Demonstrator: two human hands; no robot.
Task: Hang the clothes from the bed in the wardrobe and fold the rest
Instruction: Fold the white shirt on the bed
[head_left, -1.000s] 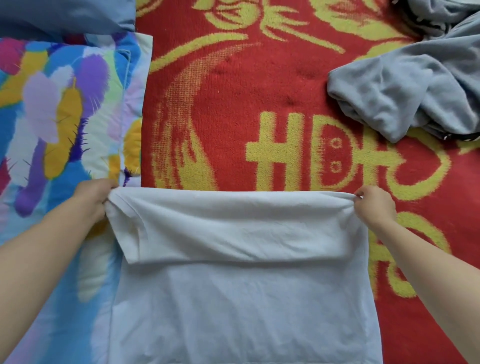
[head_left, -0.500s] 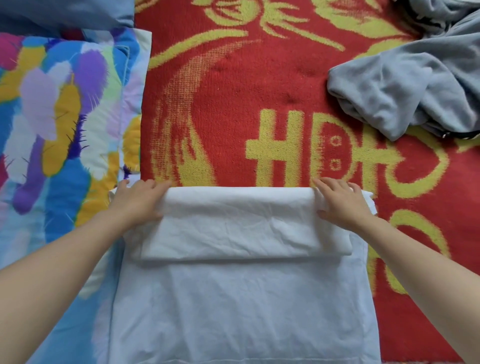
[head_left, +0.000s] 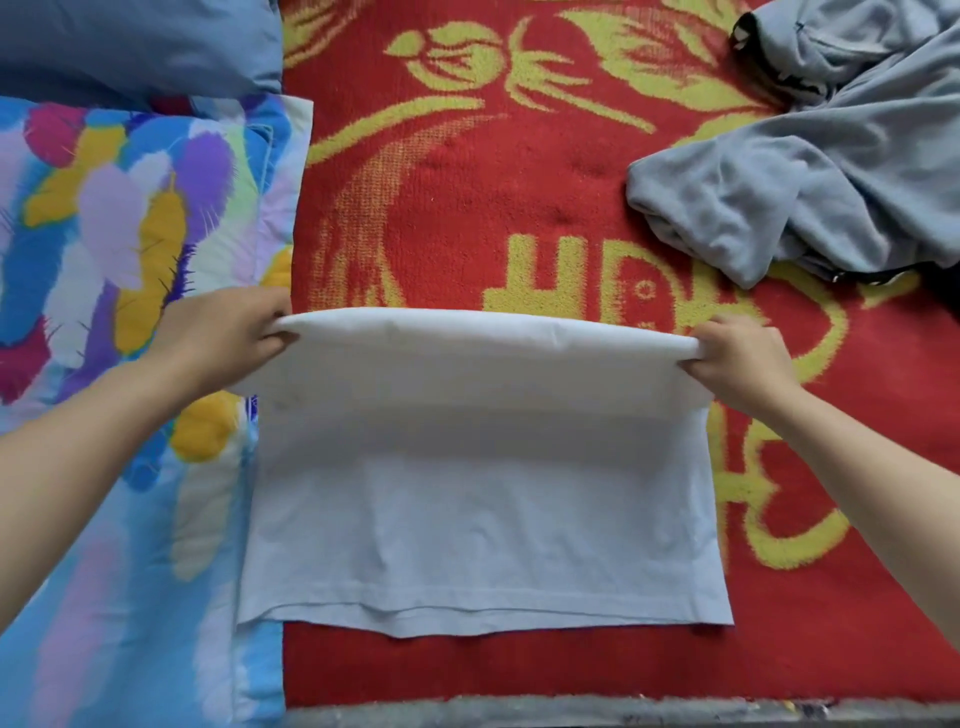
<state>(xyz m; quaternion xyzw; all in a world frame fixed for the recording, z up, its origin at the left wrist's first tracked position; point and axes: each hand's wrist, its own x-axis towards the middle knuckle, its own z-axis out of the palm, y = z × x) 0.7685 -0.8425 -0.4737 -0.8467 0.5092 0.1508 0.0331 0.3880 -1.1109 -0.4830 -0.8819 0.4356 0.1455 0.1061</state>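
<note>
A white garment (head_left: 483, 509) lies spread on the red and yellow blanket (head_left: 467, 197), its hem toward me. Its far folded end is raised off the blanket. My left hand (head_left: 223, 332) grips the left corner of that raised fold, and my right hand (head_left: 737, 358) grips the right corner. A crumpled grey garment (head_left: 795, 176) lies at the far right, apart from both hands.
A multicoloured quilt (head_left: 104, 234) runs along the left side, partly under the white garment's left edge. A blue-grey pillow (head_left: 135, 41) sits at the top left. The bed's near edge (head_left: 519, 714) shows at the bottom.
My hands went from pressing flat on the folded band to gripping its two ends. The folded end has come up off the blanket and toward me.
</note>
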